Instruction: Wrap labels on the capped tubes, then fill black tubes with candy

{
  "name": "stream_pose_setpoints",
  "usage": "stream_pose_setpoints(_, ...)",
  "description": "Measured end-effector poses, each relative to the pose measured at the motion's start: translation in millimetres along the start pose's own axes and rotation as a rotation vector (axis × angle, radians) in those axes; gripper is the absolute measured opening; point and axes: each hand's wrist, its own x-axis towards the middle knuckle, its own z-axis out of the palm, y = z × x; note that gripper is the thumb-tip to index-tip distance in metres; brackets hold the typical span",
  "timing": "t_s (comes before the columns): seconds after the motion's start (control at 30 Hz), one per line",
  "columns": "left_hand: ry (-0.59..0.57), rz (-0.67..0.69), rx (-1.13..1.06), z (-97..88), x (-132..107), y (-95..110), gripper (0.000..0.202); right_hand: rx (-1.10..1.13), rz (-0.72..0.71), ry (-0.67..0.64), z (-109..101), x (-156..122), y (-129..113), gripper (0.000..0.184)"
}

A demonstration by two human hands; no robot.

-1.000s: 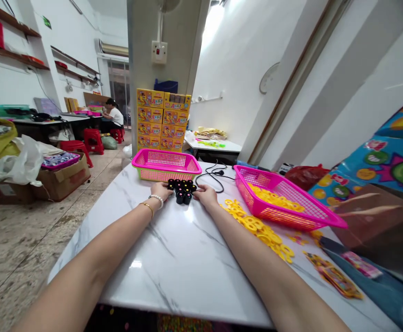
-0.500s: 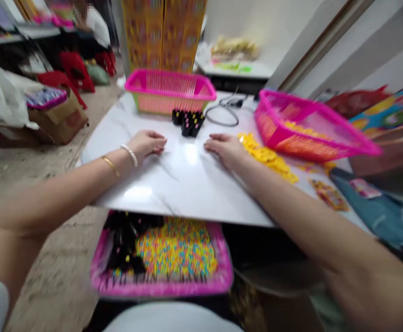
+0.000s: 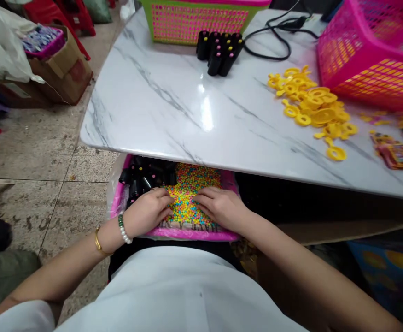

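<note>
A pink tray point(image 3: 201, 235) lined with clear plastic sits below the table edge, close to my body. Small colourful balls point(image 3: 196, 177) fill its middle and right, while black cylinders point(image 3: 146, 177) with pink or yellow dots lie at its left. My left hand point(image 3: 149, 207), wearing bracelets at the wrist, rests its slightly bent fingers on the balls beside the cylinders. Facing it, my right hand point(image 3: 220, 207) touches the balls with fingers stretched out and a little apart. Both hands look open; some fingertips are hidden among the balls.
On the marble-patterned table point(image 3: 146, 110) stand grouped black tubes point(image 3: 220, 50) by a green and pink basket point(image 3: 197, 23). A black cable point(image 3: 273, 41), yellow ring-shaped plastic pieces point(image 3: 318, 103), a pink basket point(image 3: 367, 60) and printed packets point(image 3: 394, 150) lie rightward. Cardboard boxes point(image 3: 63, 69) stand left.
Both my hands have moved from above the table down and back to the balls in the tray. The view has tilted downward. The grouped black tubes stay by the basket.
</note>
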Motion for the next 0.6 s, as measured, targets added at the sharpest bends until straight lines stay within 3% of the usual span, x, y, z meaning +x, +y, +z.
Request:
stream_pose_setpoints(0.1, 0.117, 0.035, 0.015, -17.6, -9, -1, 0.022, 0.061, 0.051, 0.051, -3, 18, 1, 0.022)
stream_pose_setpoints(0.17, 0.025, 0.064, 0.096, -23.9, -16, -2, 0.021, 0.066, 0.146, 0.073, -4, 38, -7, 0.024)
stream_pose_setpoints(0.27, -0.156, 0.081, 0.194, -22.1, -18, -2, 0.019, 0.026, 0.285, 0.000, 2, 75, -24, 0.029)
stream_pose_setpoints(0.37, -0.215, 0.057, 0.245, -16.7, -14, -2, 0.018, 0.053, 0.293, -0.069, 13, 99, -30, 0.032)
stream_pose_setpoints(0.47, -0.258, 0.076, 0.264, -16.1, -13, -4, 0.020, 0.105, 0.214, -0.122, 15, 98, -22, 0.032)
stream_pose_setpoints(0.6, -0.294, 0.170, 0.202, -16.4, -20, -9, 0.030, 0.106, 0.110, -0.163, -1, 81, -17, 0.043)
